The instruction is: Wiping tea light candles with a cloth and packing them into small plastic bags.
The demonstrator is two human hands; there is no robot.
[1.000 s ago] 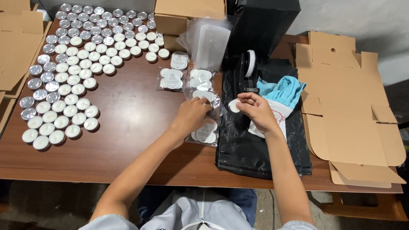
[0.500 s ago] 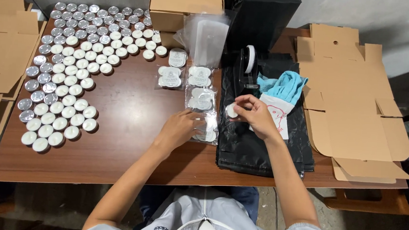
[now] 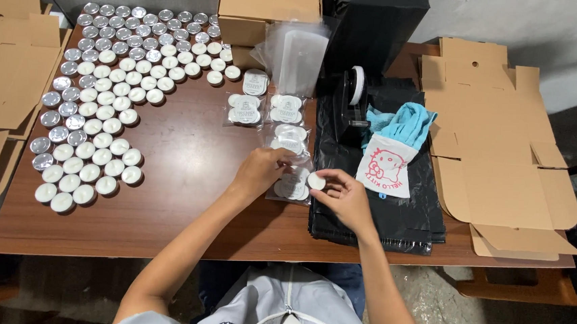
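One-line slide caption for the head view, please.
Right hand holds a tealight beside a clear bag under the left hand.

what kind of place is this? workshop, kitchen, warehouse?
Likely a small hand-packing workstation. A wooden table carries rows of tealight candles, small clear bags of candles, a tape dispenser and flat cardboard boxes.

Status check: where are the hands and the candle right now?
Left hand on clear packet. Right hand pinching one tealight beside it. Tape dispenser behind, clear of both.
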